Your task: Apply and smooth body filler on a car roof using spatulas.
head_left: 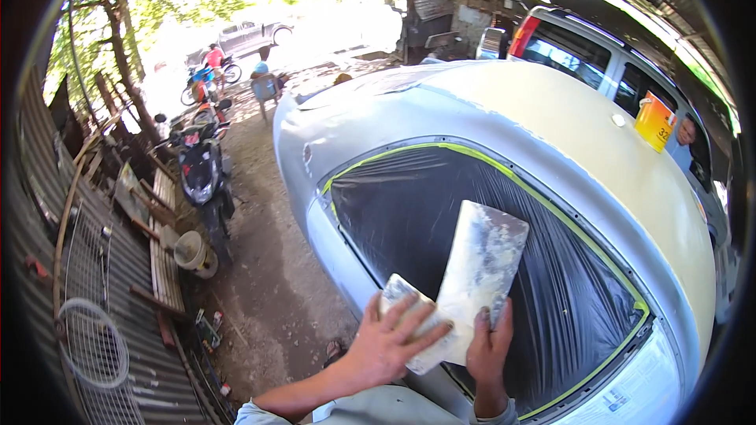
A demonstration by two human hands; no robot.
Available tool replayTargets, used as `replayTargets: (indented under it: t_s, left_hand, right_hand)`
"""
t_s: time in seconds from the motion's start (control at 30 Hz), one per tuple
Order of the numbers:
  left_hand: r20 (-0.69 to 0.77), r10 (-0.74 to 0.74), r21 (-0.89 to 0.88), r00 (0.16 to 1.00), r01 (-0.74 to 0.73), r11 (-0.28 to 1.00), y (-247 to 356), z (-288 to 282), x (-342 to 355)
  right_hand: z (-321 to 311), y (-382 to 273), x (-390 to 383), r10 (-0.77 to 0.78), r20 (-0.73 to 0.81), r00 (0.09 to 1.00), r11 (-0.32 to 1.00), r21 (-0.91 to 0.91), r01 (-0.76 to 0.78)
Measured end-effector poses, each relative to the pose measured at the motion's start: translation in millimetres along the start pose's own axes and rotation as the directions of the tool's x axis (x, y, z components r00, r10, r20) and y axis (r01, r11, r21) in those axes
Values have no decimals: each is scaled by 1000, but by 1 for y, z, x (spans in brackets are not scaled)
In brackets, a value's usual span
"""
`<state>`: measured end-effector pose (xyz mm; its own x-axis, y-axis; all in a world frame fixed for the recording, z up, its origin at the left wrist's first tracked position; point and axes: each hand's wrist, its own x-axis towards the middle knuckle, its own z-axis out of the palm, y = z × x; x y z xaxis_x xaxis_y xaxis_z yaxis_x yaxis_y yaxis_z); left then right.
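In front of a car window masked with black plastic sheeting (pixel 394 205), I hold two flat pieces smeared with whitish putty. My right hand (pixel 490 350) grips the lower end of a long rectangular board (pixel 480 260), its thumb on the face. My left hand (pixel 394 342) has its fingers laid across a smaller flat plate (pixel 398 291), whose lower part they partly cover. The plate meets or overlaps the board's lower left edge; exact contact cannot be told. Yellow-green tape (pixel 504 169) edges the sheeting.
The car's roof (pixel 543 126) carries a wide cream-coloured patch, with an orange-yellow bucket (pixel 655 122) at its far side near a person (pixel 685 138). Left are a parked motorcycle (pixel 201 169), a pale bucket (pixel 194 253), a wire fan guard (pixel 93 344) and a corrugated metal wall (pixel 39 228).
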<state>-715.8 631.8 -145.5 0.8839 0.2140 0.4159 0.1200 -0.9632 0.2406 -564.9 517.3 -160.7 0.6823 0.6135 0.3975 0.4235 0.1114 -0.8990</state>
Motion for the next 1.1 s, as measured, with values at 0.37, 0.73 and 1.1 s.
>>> replayTargets:
  t_s: [0.37, 0.73, 1.1]
  left_hand:
    - [-40, 336, -538, 941, -304, 787, -163, -21, 33]
    - [-91, 364, -198, 927, -375, 905, -243, -18, 73]
    - [-264, -635, -918, 726, -392, -67, -324, 4, 90]
  right_hand:
    - [79, 3, 51, 137, -603, 786, 979, 202, -16]
    - [82, -22, 78, 214, -486, 847, 841, 533, 93]
    - [74, -4, 84, 252, -687, 682, 930, 367, 26]
